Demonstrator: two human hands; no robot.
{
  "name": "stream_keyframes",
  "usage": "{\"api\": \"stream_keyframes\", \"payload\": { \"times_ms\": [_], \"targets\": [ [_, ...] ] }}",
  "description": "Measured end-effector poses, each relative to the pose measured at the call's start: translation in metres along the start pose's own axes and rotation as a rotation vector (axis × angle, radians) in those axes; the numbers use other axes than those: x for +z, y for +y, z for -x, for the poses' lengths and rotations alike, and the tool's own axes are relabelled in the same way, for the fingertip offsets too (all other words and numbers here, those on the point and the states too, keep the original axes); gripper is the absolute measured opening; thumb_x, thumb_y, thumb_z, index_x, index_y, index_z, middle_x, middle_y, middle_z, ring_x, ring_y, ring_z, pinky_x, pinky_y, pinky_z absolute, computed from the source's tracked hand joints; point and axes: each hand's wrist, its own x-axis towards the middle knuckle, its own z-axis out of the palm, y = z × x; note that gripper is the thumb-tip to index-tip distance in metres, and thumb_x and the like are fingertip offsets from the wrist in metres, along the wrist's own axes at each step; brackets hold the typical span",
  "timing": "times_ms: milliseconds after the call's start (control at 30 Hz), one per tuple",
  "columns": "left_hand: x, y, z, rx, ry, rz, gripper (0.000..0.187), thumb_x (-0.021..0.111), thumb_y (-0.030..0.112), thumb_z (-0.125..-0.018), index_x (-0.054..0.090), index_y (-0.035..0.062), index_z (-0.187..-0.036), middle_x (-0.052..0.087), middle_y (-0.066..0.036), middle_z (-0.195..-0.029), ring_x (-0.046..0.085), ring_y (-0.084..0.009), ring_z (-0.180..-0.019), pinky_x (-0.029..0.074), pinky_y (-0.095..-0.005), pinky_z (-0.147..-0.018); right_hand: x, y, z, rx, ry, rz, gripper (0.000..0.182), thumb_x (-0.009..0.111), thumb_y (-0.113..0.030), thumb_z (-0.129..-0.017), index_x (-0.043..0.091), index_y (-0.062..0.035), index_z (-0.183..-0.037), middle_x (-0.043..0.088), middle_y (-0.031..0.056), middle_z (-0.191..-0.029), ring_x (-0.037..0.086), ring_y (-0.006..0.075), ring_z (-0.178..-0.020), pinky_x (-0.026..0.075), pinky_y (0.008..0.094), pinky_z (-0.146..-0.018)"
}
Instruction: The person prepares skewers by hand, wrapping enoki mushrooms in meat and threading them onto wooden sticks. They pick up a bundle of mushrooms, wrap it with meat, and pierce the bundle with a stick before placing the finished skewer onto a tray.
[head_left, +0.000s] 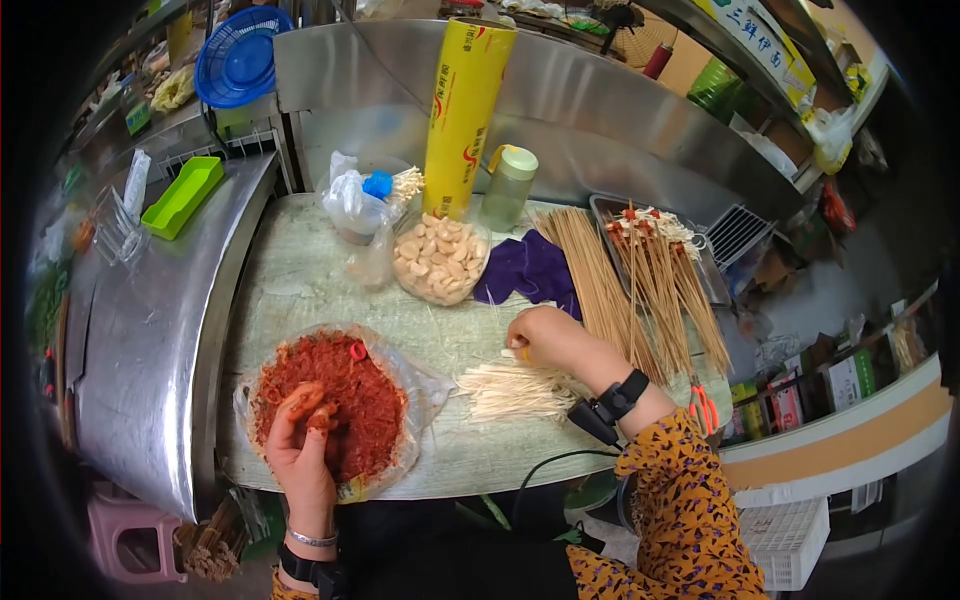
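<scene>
My left hand (305, 450) is over a plastic bag (425, 395) spread open around a mound of red chili paste (370, 410). Its fingers are curled together and their tips are smeared red; whatever they may pinch is too small to make out. A small red ring (358, 351) lies on the paste. To the right, my right hand (550, 337) has its fingers closed at the top edge of a pile of thin white enoki mushrooms (515, 390), with pale mushroom ends at the fingertips.
Behind are a bag of peeled garlic cloves (438, 262), a yellow cling-film roll (465, 120), a green bottle (508, 188) and a purple cloth (525, 270). Bamboo skewers (590, 270) lie right, beside a tray (715, 280) of filled skewers. Orange-handled pliers (703, 408) rest at the table's right edge.
</scene>
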Motion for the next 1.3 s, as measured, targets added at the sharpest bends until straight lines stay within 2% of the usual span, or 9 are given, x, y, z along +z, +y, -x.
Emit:
{"api": "stream_keyframes", "payload": {
  "times_ms": [200, 300, 467, 733, 800, 867, 933, 1067, 1300],
  "targets": [
    [0.003, 0.003, 0.000, 0.001, -0.006, 0.000, 0.029, 0.057, 0.003, -0.085, 0.054, -0.0024, -0.114, 0.055, -0.010, -0.118, 0.058, -0.0149, -0.095, 0.048, -0.0259, -0.079, 0.002, -0.009, -0.008, 0.005, -0.110, 0.154, 0.013, 0.065, -0.005, -0.066, 0.064, -0.0028, -0.078, 0.062, 0.0130, -0.076, 0.060, 0.0298, -0.074, 0.047, 0.0362, -0.067],
    [0.002, 0.004, 0.000, -0.018, 0.018, 0.014, 0.029, 0.057, 0.003, -0.085, 0.055, -0.0025, -0.113, 0.055, -0.009, -0.117, 0.057, -0.0145, -0.095, 0.048, -0.0257, -0.079, -0.008, -0.009, -0.005, -0.035, -0.064, 0.131, 0.011, 0.065, -0.005, -0.068, 0.062, -0.0020, -0.078, 0.062, 0.0138, -0.077, 0.059, 0.0306, -0.071, 0.046, 0.0352, -0.064],
    [0.003, 0.004, 0.000, -0.025, 0.011, -0.013, 0.028, 0.056, 0.002, -0.085, 0.055, -0.0031, -0.112, 0.054, -0.010, -0.119, 0.057, -0.0150, -0.095, 0.048, -0.0257, -0.079, -0.037, -0.002, 0.011, 0.128, 0.133, -0.201, 0.009, 0.063, -0.007, -0.073, 0.062, -0.0001, -0.079, 0.062, 0.0172, -0.078, 0.060, 0.0309, -0.071, 0.047, 0.0363, -0.063],
    [0.002, 0.002, 0.001, -0.005, 0.017, 0.000, 0.028, 0.054, 0.001, -0.085, 0.054, -0.0029, -0.112, 0.053, -0.010, -0.119, 0.057, -0.0153, -0.097, 0.048, -0.0264, -0.080, -0.066, 0.016, 0.032, 0.148, 0.301, -0.175, 0.008, 0.064, -0.007, -0.074, 0.061, -0.0012, -0.079, 0.060, 0.0133, -0.077, 0.060, 0.0259, -0.070, 0.047, 0.0319, -0.064],
    [0.002, 0.001, 0.001, 0.005, 0.013, 0.007, 0.028, 0.053, 0.001, -0.085, 0.054, -0.0028, -0.112, 0.053, -0.010, -0.119, 0.056, -0.0152, -0.096, 0.048, -0.0264, -0.079, -0.077, 0.018, 0.039, 0.209, 0.317, -0.258, 0.006, 0.062, -0.002, -0.076, 0.059, -0.0011, -0.082, 0.056, 0.0040, -0.073, 0.052, 0.0103, -0.067, 0.043, 0.0249, -0.061],
    [0.002, 0.002, 0.001, 0.005, 0.013, -0.010, 0.027, 0.053, 0.001, -0.085, 0.055, -0.0024, -0.112, 0.053, -0.010, -0.119, 0.056, -0.0147, -0.095, 0.047, -0.0259, -0.078, -0.089, 0.017, 0.047, 0.212, 0.349, -0.285, 0.005, 0.061, -0.001, -0.078, 0.058, -0.0015, -0.082, 0.055, 0.0008, -0.074, 0.050, 0.0076, -0.067, 0.042, 0.0231, -0.061],
    [0.003, 0.003, 0.001, 0.008, 0.011, -0.007, 0.027, 0.053, 0.001, -0.085, 0.055, -0.0022, -0.112, 0.053, -0.010, -0.119, 0.056, -0.0147, -0.095, 0.047, -0.0257, -0.077, -0.099, 0.015, 0.051, 0.246, 0.387, -0.789, 0.004, 0.059, 0.000, -0.078, 0.057, -0.0018, -0.080, 0.059, 0.0021, -0.076, 0.056, 0.0109, -0.068, 0.046, 0.0243, -0.063],
    [0.003, 0.003, 0.002, -0.011, 0.014, 0.017, 0.028, 0.053, 0.001, -0.084, 0.055, -0.0020, -0.112, 0.054, -0.010, -0.118, 0.056, -0.0143, -0.095, 0.047, -0.0255, -0.078, -0.110, -0.005, 0.059, 0.230, 0.302, -0.982, 0.009, 0.059, -0.005, -0.083, 0.062, -0.0036, -0.091, 0.060, 0.0000, -0.080, 0.055, 0.0070, -0.068, 0.046, 0.0209, -0.064],
    [0.001, 0.002, 0.001, -0.019, 0.000, -0.001, 0.033, 0.048, -0.004, -0.082, 0.054, -0.0025, -0.114, 0.054, -0.008, -0.118, 0.056, -0.0135, -0.098, 0.047, -0.0250, -0.081, -0.079, -0.018, 0.049, 0.248, 0.125, -0.930, 0.011, 0.061, -0.008, -0.085, 0.063, -0.0035, -0.094, 0.059, -0.0016, -0.079, 0.055, 0.0057, -0.069, 0.046, 0.0193, -0.065]
  ]
}}
